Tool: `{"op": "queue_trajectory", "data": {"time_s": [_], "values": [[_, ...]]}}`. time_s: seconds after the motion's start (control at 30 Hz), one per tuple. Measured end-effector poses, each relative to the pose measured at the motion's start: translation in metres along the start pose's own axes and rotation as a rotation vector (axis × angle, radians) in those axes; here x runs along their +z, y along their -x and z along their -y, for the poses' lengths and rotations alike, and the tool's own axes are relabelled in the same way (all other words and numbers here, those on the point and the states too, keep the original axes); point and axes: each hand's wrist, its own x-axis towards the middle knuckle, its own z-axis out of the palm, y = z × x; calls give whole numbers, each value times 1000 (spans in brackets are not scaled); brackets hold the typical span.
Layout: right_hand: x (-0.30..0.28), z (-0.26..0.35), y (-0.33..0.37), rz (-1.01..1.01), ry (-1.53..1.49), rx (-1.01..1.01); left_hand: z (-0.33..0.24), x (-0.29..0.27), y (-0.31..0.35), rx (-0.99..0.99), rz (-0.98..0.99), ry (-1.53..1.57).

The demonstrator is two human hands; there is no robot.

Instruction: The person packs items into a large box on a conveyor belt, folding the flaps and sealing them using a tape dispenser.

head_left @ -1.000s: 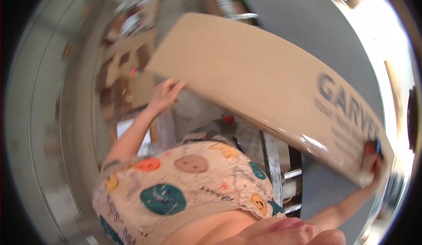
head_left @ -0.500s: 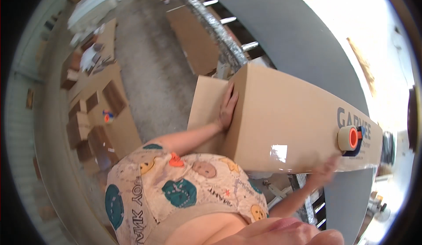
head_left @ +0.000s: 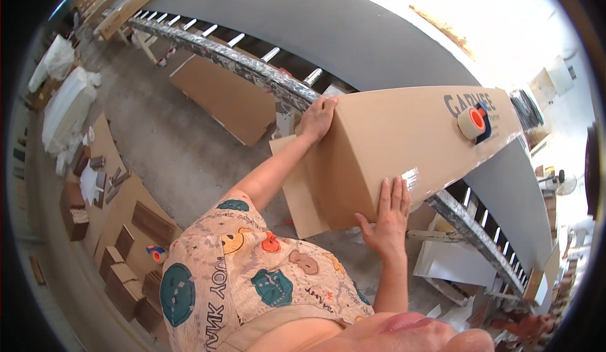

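A long brown cardboard box (head_left: pixel 404 137) lies across a roller conveyor, its near-left end sticking out past the rail. My left hand (head_left: pixel 319 118) grips that end at the far top corner, fingers bent over the edge. Flat against the top near the closer corner is my right hand (head_left: pixel 388 222), fingers stretched and thumb apart. Clear tape (head_left: pixel 411 178) shines beside its fingertips. A tape dispenser (head_left: pixel 473 123) with a pale roll and orange core rests on top, toward the right end. From the box's left end hangs a cardboard flap (head_left: pixel 293 191).
The conveyor (head_left: pixel 221 52) has a worn metal rail, rollers and a grey belt. Flat cardboard (head_left: pixel 221 99) lies beneath it. On the floor at left are brown pieces (head_left: pixel 120 282), another tape dispenser (head_left: pixel 156 253) and white wrapped bundles (head_left: pixel 69 112). A fan (head_left: pixel 562 181) stands at right.
My right hand has come from near the tape dispenser to the box's near-left corner. My left hand has shifted onto the far top corner. The box appears turned, and the view has swung too.
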Motion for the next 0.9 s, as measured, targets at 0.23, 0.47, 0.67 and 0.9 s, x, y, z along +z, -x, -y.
{"op": "queue_trajectory", "data": {"time_s": [0.23, 0.47, 0.67, 0.9], "values": [[-22, 15, 64, 101, 136, 192, 27, -20, 79, 324, 208, 91], [3, 21, 54, 4, 254, 232, -24, -56, 60, 1528, 645, -724], [44, 17, 36, -198, 549, 267, 1, -26, 55, 1657, 529, -799], [79, 37, 22, -263, 587, 343, 37, -17, 36, 1826, 299, -504]]}}
